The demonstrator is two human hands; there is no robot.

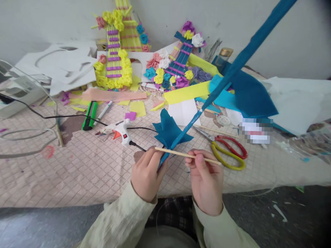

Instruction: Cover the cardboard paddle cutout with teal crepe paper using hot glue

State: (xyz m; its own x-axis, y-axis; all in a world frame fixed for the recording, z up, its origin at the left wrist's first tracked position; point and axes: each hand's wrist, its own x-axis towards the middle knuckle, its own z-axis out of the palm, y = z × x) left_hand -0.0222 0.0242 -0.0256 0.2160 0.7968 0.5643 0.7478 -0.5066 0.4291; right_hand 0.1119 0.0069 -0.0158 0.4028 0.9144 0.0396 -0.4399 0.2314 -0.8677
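Note:
My left hand [147,174] is closed around the lower end of a long, narrow blue paper strip [225,81], which slants up past the upper right edge of the view. In my right hand [207,179] a thin wooden stick [179,153] is pinched between thumb and fingers. The stick lies nearly level and crosses the strip just above my left fingers, its left end close to them. Right behind my hands sits a pointed, folded piece of blue paper [169,129]. Red-and-yellow-handled scissors [229,151] lie beside my right hand.
A white glue gun [121,131] with a black cord lies left of centre, near a green box cutter [89,116]. Paper-flower-decorated models [113,60] lean on the wall. White sheets [70,62], yellow strips [188,92] and a clear plastic package [317,142] cover other parts.

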